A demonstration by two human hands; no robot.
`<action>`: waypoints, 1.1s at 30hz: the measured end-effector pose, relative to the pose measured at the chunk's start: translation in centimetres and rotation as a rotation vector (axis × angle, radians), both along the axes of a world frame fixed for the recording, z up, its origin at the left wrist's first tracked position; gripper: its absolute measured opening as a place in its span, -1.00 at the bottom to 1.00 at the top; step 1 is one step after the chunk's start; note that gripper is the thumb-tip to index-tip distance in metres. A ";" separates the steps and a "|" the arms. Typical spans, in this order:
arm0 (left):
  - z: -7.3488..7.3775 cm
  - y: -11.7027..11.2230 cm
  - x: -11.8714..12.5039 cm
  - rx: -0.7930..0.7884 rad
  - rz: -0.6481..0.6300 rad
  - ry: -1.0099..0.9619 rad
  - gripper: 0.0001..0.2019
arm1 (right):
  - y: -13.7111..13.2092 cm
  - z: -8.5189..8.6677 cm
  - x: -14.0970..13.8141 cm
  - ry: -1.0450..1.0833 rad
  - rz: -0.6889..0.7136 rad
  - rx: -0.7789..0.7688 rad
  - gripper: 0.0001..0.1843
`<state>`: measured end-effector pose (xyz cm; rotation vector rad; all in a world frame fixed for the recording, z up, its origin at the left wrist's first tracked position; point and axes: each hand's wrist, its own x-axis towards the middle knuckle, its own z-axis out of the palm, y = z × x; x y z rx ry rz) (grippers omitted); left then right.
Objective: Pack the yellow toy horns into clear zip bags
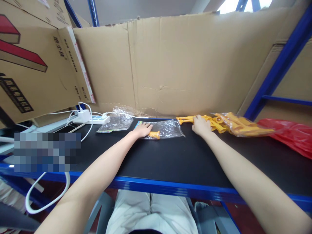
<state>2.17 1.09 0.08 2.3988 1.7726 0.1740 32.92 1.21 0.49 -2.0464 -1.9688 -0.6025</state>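
My left hand (143, 130) lies with its fingers stretched over a clear plastic bag (170, 127). A yellow plastic piece (154, 134) with a flared end shows below that hand; whether it sits inside the bag is hard to see. Over a row of slim yellow plastic parts (184, 119) against the back, my right hand (201, 125) curls its fingers round one, with the fingertips partly hidden. More yellow tubes (220, 127) lie just to the right, some in a clear bag (243, 125).
Another clear bag (117, 122) lies beside a white power strip (97, 119) with cables. Red plastic (290, 133) covers the table's right end. Cardboard (185, 65) walls the back, and a blue frame edge (170, 188) runs along the front. An area at left is blurred.
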 end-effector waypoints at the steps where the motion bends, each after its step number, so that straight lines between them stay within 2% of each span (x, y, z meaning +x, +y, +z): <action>1: 0.0 0.0 0.0 0.000 0.000 0.001 -0.36 | -0.1 0.1 -0.1 -0.020 -0.004 0.005 -0.62; 7: 0.0 0.0 -0.1 0.001 -0.009 -0.016 -0.34 | -0.7 0.5 -0.3 -0.101 0.021 0.091 -0.67; 14: 0.2 -0.3 -0.1 0.005 -0.020 -0.004 -0.36 | -0.2 0.4 0.3 -0.083 0.029 0.025 -0.68; 21: -0.2 0.3 -0.4 0.010 0.033 -0.017 -0.36 | -0.4 0.9 0.2 -0.086 0.038 0.006 -0.71; 29: -0.3 0.9 -0.9 0.006 0.039 0.000 -0.37 | -1.0 3.6 0.2 0.146 0.079 0.064 -0.71; 33: -0.2 0.8 -0.8 0.012 0.048 0.004 -0.37 | -1.3 4.4 0.3 0.194 0.090 -0.051 -0.75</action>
